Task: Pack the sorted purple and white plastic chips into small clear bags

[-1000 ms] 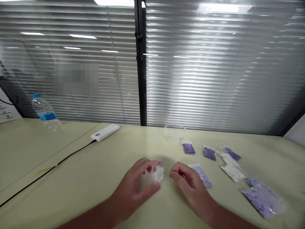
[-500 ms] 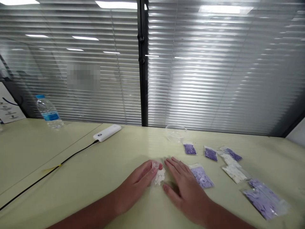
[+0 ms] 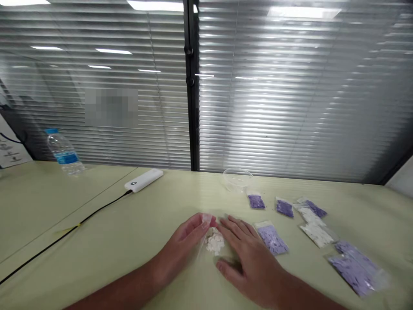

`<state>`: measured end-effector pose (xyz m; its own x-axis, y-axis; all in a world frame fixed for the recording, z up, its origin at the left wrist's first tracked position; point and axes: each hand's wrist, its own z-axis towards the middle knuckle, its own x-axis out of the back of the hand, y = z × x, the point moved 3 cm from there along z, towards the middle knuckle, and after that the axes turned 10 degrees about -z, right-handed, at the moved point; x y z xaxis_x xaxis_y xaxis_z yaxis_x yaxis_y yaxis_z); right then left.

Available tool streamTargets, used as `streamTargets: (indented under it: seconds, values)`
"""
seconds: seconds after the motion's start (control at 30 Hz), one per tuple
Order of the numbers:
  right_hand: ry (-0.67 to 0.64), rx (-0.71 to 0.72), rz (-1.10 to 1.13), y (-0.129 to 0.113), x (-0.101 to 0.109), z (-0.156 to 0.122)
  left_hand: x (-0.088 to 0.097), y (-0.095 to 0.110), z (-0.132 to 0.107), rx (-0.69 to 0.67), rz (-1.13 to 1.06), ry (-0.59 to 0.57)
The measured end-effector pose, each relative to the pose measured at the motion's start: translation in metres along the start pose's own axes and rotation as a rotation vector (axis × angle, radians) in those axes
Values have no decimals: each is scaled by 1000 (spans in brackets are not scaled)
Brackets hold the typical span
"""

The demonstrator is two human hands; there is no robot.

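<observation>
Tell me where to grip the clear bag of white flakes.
Pinch the clear bag by its top corner, coming from the left, as the left hand does: the white flakes lie low in the bag, leaving that corner empty plastic for the fingers.

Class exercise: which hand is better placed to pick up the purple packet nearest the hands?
Probably the right hand: it lies open beside that purple packet. The left hand is farther off and pinches the top of the clear bag of white pieces.
</observation>
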<state>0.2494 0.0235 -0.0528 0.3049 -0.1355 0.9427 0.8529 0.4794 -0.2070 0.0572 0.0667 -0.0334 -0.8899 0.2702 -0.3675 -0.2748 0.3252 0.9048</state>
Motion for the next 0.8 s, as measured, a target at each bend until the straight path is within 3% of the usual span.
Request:
streamTargets:
  seconds: [0.3,0.47,0.8]
  values:
    - [-109,173,79,-10,5,9,-4,5,-1,-94,-21,226]
    - [-92,254,110,-15,9,11,-6,9,-1,-94,58,232]
    - [19,280,147,-24,17,12,0,9,-1,-87,161,232]
